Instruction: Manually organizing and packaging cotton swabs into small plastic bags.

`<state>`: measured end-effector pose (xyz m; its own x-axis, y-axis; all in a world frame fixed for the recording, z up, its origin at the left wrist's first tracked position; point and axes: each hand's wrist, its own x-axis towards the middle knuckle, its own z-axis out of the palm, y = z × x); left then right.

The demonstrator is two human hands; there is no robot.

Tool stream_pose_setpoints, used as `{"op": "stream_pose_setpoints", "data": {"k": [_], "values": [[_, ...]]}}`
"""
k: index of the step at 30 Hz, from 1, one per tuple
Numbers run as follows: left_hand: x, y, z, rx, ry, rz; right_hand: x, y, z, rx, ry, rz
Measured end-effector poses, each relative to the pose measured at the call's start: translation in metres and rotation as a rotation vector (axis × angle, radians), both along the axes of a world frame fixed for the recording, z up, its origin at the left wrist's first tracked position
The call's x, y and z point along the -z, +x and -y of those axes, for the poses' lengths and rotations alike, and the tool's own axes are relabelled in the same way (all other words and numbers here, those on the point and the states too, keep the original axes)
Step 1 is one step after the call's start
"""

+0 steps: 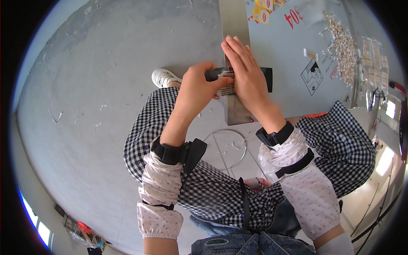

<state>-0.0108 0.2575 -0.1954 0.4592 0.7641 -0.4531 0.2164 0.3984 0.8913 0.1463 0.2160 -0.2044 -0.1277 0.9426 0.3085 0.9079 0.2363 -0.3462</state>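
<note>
At the table's left edge my left hand [196, 85] is closed on a row of cotton swabs [226, 80], its thumb lying over their sticks. A flat black strip [267, 80] runs under the swabs and shows on both sides of my right hand. My right hand [250, 80] is stretched out with its fingers straight and close together, and it rests against the right ends of the swabs. Its palm hides part of the strip and those ends.
On the grey table [280, 55] lie a small group of swabs [311, 54], a long loose swab pile [342, 49], clear packs [374, 59] and yellow packets [263, 10]. A metal ring stool frame [244, 153] stands below, between my knees. Scraps litter the floor [97, 76].
</note>
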Motion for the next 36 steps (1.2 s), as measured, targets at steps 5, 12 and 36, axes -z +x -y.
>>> {"op": "stream_pose_setpoints", "data": {"k": [5, 12, 36], "values": [[0.007, -0.002, 0.000, 0.021, 0.001, 0.007, -0.001, 0.000, 0.000, 0.027, -0.001, -0.030], [0.005, -0.001, 0.004, -0.149, 0.012, -0.078, -0.006, 0.011, 0.017, 0.342, 0.065, -0.810], [-0.005, 0.003, 0.004, -0.052, 0.011, -0.097, -0.033, 0.005, 0.040, 0.470, -0.236, -0.656]]}}
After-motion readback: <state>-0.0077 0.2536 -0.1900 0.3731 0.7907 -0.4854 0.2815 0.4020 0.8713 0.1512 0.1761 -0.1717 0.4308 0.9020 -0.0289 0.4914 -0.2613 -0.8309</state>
